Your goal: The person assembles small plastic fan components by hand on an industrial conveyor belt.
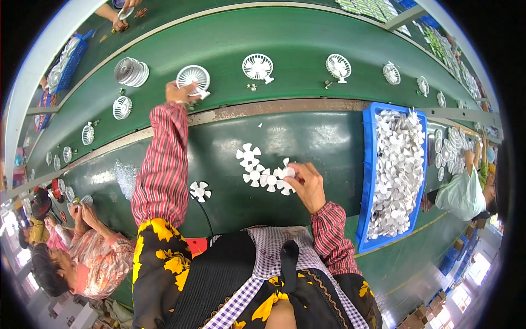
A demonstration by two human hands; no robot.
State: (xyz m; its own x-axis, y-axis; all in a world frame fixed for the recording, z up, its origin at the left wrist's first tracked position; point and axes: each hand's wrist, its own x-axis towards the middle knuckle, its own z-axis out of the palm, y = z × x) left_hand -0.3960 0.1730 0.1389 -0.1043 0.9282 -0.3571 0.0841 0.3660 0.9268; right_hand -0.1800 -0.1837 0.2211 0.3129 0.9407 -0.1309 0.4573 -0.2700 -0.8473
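Note:
At the green conveyor belt, my left hand [181,92] reaches out and grips the lower rim of a round white fan housing [194,75] with a short stem. Over the near table, my right hand [308,185] pinches a small white fan blade [287,170] between thumb and fingers. Just left of that hand, several more white fan blades [253,175] lie loosely in a curved group. One separate fan blade [200,191] rests closer to my left forearm, beside a dark cable.
A blue crate [368,181] heaped with white fan blades stands at the right. More fan housings [257,66] are spaced along the belt, with a stack [130,72] at the far left. Clear small pieces [125,179] lie left. Co-workers [90,249] sit on both sides.

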